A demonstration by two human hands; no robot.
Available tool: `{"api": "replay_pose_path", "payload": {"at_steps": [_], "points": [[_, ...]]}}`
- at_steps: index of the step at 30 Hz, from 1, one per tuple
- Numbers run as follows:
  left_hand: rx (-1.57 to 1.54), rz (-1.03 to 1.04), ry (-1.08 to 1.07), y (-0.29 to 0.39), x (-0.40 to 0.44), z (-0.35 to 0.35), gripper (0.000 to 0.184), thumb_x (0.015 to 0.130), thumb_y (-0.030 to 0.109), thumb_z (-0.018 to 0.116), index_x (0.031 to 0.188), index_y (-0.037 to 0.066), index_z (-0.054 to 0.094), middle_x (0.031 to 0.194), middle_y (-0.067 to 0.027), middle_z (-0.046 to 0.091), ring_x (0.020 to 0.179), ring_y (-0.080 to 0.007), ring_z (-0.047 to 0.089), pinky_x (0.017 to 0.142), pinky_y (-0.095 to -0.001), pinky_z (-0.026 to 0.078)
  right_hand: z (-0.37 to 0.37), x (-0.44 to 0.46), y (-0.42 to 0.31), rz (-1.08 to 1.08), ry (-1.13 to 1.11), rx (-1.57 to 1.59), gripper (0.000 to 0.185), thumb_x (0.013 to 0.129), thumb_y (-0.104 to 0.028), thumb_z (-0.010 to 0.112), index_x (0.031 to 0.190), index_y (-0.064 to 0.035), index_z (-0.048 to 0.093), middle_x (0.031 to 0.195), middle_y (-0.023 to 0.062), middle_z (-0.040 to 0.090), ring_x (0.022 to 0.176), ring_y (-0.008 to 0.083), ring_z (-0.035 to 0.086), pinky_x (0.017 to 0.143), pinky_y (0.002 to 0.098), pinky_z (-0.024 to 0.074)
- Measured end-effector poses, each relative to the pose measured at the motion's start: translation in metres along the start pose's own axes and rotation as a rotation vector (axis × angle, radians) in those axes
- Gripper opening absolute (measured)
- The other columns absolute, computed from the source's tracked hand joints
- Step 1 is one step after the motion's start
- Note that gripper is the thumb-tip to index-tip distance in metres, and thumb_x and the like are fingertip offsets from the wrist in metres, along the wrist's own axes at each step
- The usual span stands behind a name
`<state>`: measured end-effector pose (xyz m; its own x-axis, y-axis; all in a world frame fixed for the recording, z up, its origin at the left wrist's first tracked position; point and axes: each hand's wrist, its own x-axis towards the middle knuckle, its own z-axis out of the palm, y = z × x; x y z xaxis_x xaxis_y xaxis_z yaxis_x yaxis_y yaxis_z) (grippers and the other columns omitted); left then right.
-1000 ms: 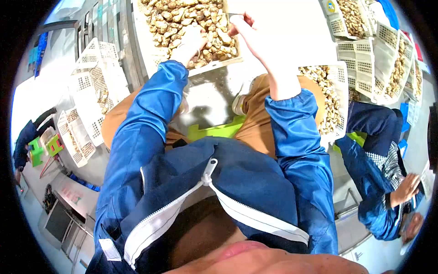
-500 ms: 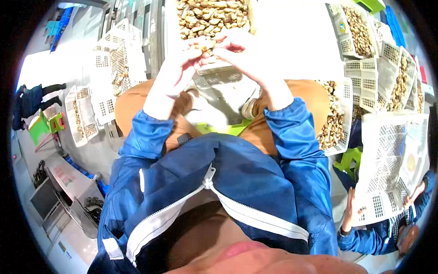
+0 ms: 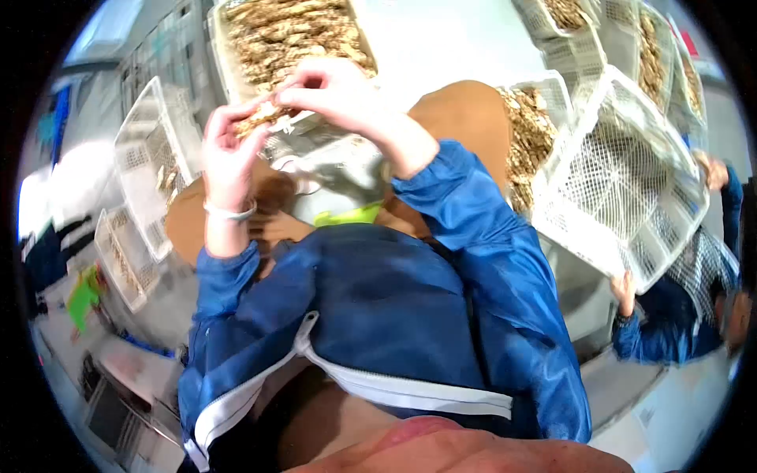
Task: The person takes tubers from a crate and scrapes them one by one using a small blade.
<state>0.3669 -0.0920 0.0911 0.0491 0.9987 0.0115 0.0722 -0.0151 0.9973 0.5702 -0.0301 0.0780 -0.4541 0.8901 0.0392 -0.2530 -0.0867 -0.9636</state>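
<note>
Between my hands is a brown-and-cream piece that looks like a mushroom, smeared by motion. My left hand has its fingers and thumb closed around it from the left. From the right, my right hand reaches across with thumb and forefinger pinched at the piece's upper end. Just beyond my hands stands a white crate filled with many similar mushrooms. My hands are over its near edge, above my lap.
Beside my right knee is a crate of mushrooms. A co-worker at the right holds a large white mesh crate with both hands. More crates stand at the upper right. At the left are tilted white crates with a few pieces inside.
The view has swung, so my hands and the full crate appear further left. The co-worker's crate has turned and come nearer to me. The piece stays between my hands.
</note>
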Motion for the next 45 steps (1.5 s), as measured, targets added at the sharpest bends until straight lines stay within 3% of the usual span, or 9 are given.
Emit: {"api": "replay_pose_path", "payload": {"at_steps": [6, 11, 15, 21, 24, 28, 32, 42, 45], "points": [[0.240, 0.190, -0.033, -0.012, -0.001, 0.005, 0.025, 0.089, -0.010, 0.062, 0.110, 0.000, 0.054, 0.129, -0.0206, 0.058, 0.117, -0.0237, 0.058, 0.101, -0.0346, 0.047, 0.001, -0.005, 0.029, -0.187, -0.017, -0.204, 0.015, 0.083, -0.015, 0.074, 0.093, -0.0040, 0.073, 0.079, 0.0015, 0.069, 0.073, 0.0093, 0.061, 0.068, 0.0249, 0.0495], [-0.049, 0.098, -0.029, -0.005, 0.001, -0.005, 0.028, 0.090, -0.009, 0.059, 0.115, 0.002, 0.055, 0.128, -0.0187, 0.058, 0.116, -0.0231, 0.058, 0.101, -0.0348, 0.046, -0.008, 0.001, 0.011, 0.069, -0.068, 0.216, 0.014, 0.085, -0.014, 0.073, 0.088, -0.0007, 0.071, 0.086, 0.0052, 0.073, 0.082, 0.0096, 0.066, 0.074, 0.0263, 0.0529], [0.066, 0.125, 0.052, -0.004, 0.001, 0.000, 0.028, 0.089, -0.009, 0.061, 0.115, 0.002, 0.055, 0.123, -0.0159, 0.060, 0.114, -0.0222, 0.058, 0.101, -0.0342, 0.046, -0.006, -0.004, 0.003, -0.059, -0.102, -0.188, 0.020, 0.084, -0.018, 0.076, 0.099, -0.0044, 0.074, 0.083, 0.0022, 0.071, 0.077, 0.0088, 0.063, 0.071, 0.0255, 0.0508], [-0.309, -0.076, 0.044, 0.016, -0.003, 0.014, 0.028, 0.089, -0.003, 0.065, 0.115, -0.001, 0.055, 0.110, -0.0134, 0.064, 0.096, -0.0205, 0.066, 0.087, -0.0309, 0.055, -0.007, -0.004, -0.003, 0.051, -0.024, 0.087, 0.019, 0.085, -0.020, 0.073, 0.084, -0.0009, 0.072, 0.078, 0.0040, 0.071, 0.074, 0.0085, 0.065, 0.068, 0.0233, 0.0504], [-0.472, -0.181, 0.050, 0.019, 0.000, 0.010, 0.026, 0.092, 0.002, 0.064, 0.117, 0.000, 0.055, 0.103, -0.0100, 0.067, 0.091, -0.0162, 0.067, 0.080, -0.0278, 0.056, -0.002, -0.007, -0.015, 0.016, -0.042, 0.108, 0.016, 0.088, -0.015, 0.071, 0.096, -0.0013, 0.071, 0.084, 0.0036, 0.071, 0.079, 0.0080, 0.064, 0.073, 0.0240, 0.0518], [-0.307, -0.155, 0.083, 0.008, 0.003, 0.012, 0.024, 0.093, 0.010, 0.064, 0.115, 0.002, 0.057, 0.100, -0.0075, 0.066, 0.084, -0.0143, 0.065, 0.076, -0.0263, 0.055, 0.001, -0.004, -0.004, -0.234, -0.072, -0.212, 0.015, 0.086, -0.015, 0.071, 0.094, -0.0017, 0.071, 0.082, 0.0034, 0.069, 0.078, 0.0089, 0.064, 0.072, 0.0249, 0.0520], [-0.403, -0.285, 0.074, 0.014, 0.003, 0.016, 0.023, 0.097, 0.013, 0.059, 0.116, 0.000, 0.057, 0.100, -0.0075, 0.066, 0.083, -0.0134, 0.065, 0.073, -0.0254, 0.055, -0.005, -0.003, -0.008, 0.022, 0.011, -0.042, 0.016, 0.086, -0.017, 0.070, 0.092, -0.0022, 0.071, 0.078, 0.0029, 0.068, 0.075, 0.0076, 0.062, 0.069, 0.0245, 0.0510], [-0.590, -0.380, -0.046, 0.011, -0.001, -0.001, 0.031, 0.102, 0.019, 0.052, 0.124, -0.002, 0.054, 0.102, -0.0097, 0.066, 0.079, -0.0142, 0.065, 0.066, -0.0244, 0.057, -0.005, 0.000, -0.004, 0.012, 0.049, -0.299, 0.021, 0.085, -0.023, 0.070, 0.091, -0.0033, 0.071, 0.075, 0.0041, 0.065, 0.070, 0.0102, 0.058, 0.065, 0.0270, 0.0479], [-0.328, -0.298, 0.206, 0.013, -0.007, -0.058, 0.032, 0.098, 0.016, 0.057, 0.124, -0.002, 0.056, 0.108, -0.0118, 0.065, 0.087, -0.0176, 0.068, 0.067, -0.0252, 0.059, -0.023, 0.008, 0.027, -0.078, 0.130, -0.289, 0.022, 0.085, -0.025, 0.070, 0.088, -0.0028, 0.070, 0.074, 0.0052, 0.066, 0.068, 0.0124, 0.058, 0.065, 0.0285, 0.0481]]}}
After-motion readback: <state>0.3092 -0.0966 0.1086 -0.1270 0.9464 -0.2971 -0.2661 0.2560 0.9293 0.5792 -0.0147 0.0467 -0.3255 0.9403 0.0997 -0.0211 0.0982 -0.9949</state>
